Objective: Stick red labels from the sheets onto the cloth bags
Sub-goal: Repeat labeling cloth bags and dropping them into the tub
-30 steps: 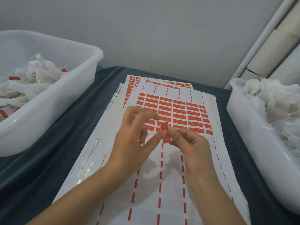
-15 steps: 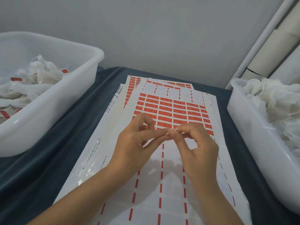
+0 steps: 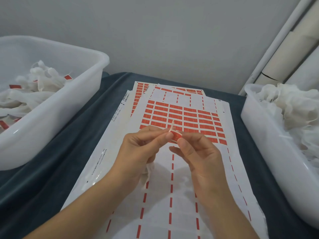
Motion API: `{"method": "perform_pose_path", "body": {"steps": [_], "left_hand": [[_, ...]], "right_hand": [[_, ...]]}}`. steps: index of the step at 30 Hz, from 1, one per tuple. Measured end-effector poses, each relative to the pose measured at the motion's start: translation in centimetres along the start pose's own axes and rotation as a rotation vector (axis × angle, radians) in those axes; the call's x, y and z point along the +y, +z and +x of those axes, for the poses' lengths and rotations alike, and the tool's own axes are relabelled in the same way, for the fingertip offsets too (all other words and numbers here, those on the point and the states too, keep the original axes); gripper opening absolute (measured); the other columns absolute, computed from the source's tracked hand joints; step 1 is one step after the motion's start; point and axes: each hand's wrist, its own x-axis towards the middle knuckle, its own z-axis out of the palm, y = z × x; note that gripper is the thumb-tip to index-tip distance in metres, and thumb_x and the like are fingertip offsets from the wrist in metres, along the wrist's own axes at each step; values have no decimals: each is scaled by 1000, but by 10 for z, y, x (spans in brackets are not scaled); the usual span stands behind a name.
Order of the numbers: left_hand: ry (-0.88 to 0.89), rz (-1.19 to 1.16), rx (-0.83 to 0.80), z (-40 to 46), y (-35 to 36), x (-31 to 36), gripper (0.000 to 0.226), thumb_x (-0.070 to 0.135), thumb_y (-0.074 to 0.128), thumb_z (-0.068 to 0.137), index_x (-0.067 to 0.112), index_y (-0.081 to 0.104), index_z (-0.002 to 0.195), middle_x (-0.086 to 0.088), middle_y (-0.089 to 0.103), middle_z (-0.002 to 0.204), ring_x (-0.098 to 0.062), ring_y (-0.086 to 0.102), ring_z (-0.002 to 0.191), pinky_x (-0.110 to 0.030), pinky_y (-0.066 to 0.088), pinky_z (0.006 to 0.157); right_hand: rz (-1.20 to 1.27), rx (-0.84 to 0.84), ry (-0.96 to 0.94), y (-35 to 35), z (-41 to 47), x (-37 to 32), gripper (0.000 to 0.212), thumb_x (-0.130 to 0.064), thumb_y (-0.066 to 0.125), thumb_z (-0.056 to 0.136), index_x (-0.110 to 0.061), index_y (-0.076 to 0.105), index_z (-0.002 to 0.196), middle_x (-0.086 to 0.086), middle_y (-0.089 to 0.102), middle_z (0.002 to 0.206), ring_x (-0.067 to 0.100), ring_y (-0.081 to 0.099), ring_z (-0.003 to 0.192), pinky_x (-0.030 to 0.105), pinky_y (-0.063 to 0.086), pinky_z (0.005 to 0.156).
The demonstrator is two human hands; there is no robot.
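Both hands meet above the label sheets (image 3: 174,178) in the middle of the table. My left hand (image 3: 139,150) grips a small white cloth bag (image 3: 148,171), whose body hangs below the palm while its drawstring (image 3: 171,126) sticks up past the fingertips. My right hand (image 3: 195,152) pinches a red label (image 3: 176,136) folded around that string between thumb and forefinger. The top sheet holds several rows of red labels (image 3: 186,118) at its far half; the near half is peeled, with only red dashes left.
A white tub (image 3: 57,107) at the left holds cloth bags with red labels (image 3: 68,77). A second white tub (image 3: 262,145) at the right holds plain white cloth bags (image 3: 291,107). A dark blue cloth (image 3: 57,169) covers the table. White pipes (image 3: 283,37) lean at the back right.
The label was held upright between the fingertips a second ago; now it is wrapped around the string. Both hands have dropped slightly toward me.
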Motion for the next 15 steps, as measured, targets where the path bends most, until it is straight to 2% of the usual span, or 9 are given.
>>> {"method": "perform_pose_path", "body": {"steps": [5, 11, 15], "left_hand": [[11, -31, -53, -2, 1, -1, 18, 27, 67, 63, 22, 77, 76, 1, 70, 78, 1, 59, 56, -8, 41, 44], [14, -14, -68, -3, 1, 0, 23, 38, 68, 57, 26, 78, 74, 2, 68, 74, -2, 52, 50, -12, 37, 42], [-10, -11, -61, -3, 2, 0, 22, 35, 67, 59, 26, 78, 75, 4, 66, 68, -1, 51, 48, -12, 37, 41]], "right_hand": [[72, -17, 0, 0, 0, -1, 19, -38, 67, 62, -36, 74, 79, -13, 73, 90, 13, 70, 88, 22, 56, 73], [140, -45, 7, 0, 0, -1, 17, -32, 66, 63, -33, 75, 78, -10, 73, 89, 15, 69, 90, 21, 55, 71], [128, -31, -12, -1, 1, 0, 17, -31, 66, 64, -35, 75, 77, -12, 73, 87, 14, 70, 87, 20, 55, 71]]}}
